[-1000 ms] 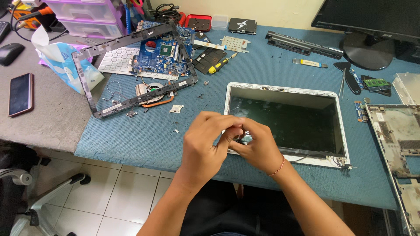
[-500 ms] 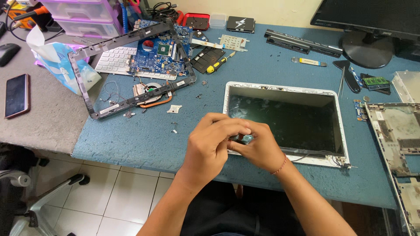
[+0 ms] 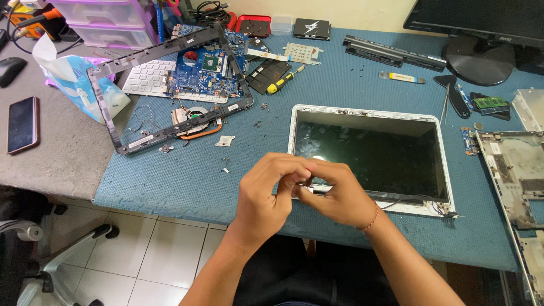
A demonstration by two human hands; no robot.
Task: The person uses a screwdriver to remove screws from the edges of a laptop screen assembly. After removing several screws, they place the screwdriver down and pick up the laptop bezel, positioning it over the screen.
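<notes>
both hands meet at the laptop screen panel's near left corner: left hand and right hand pinch a small metal part, likely steadying it between fingertips.

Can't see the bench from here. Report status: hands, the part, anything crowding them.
Left hand and right hand pinched together on a small metal part. Held above near-left corner of the laptop screen panel. Nothing crowding; loose screws lie off left.

left hand: fingers curled | right hand: pinching, fingertips meeting
</notes>
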